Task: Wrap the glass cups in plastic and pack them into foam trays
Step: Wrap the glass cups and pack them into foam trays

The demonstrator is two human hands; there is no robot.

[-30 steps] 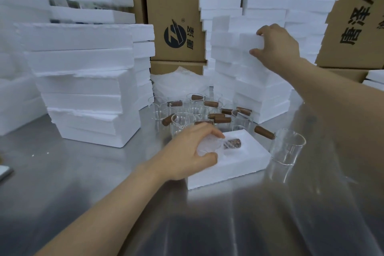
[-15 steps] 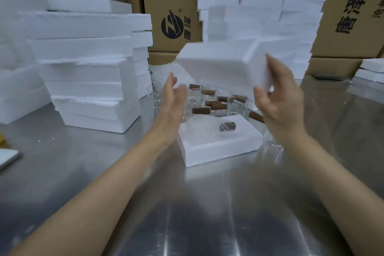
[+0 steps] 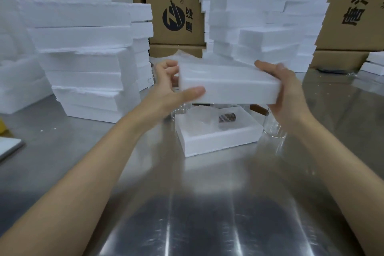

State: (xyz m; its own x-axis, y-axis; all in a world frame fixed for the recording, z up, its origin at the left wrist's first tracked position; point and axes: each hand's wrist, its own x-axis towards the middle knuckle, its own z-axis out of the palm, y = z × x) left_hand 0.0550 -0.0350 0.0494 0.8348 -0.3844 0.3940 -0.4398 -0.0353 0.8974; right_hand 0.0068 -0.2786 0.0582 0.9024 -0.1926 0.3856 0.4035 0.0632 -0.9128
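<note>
Head view: a white foam block [image 3: 228,87] is held in the air just above the foam tray [image 3: 218,141] on the worktop [image 3: 187,203]. The left hand [image 3: 166,91] pinches its left end, thumb on the near face; the right hand [image 3: 287,93] wraps its right end. A wrapped cup [image 3: 227,118] lies in the tray. The block looks light, stiff and crumbly, so a gentle grip at both ends suits it. The glass beneath is fragile.

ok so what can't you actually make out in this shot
Head view only:
- Loose glass cups: mostly hidden behind the held foam piece, left hand and right hand.
- Held foam piece's underside: faces down, unseen.
- Wrapped cup in the foam tray: blurred; only a brown handle shows.
</note>
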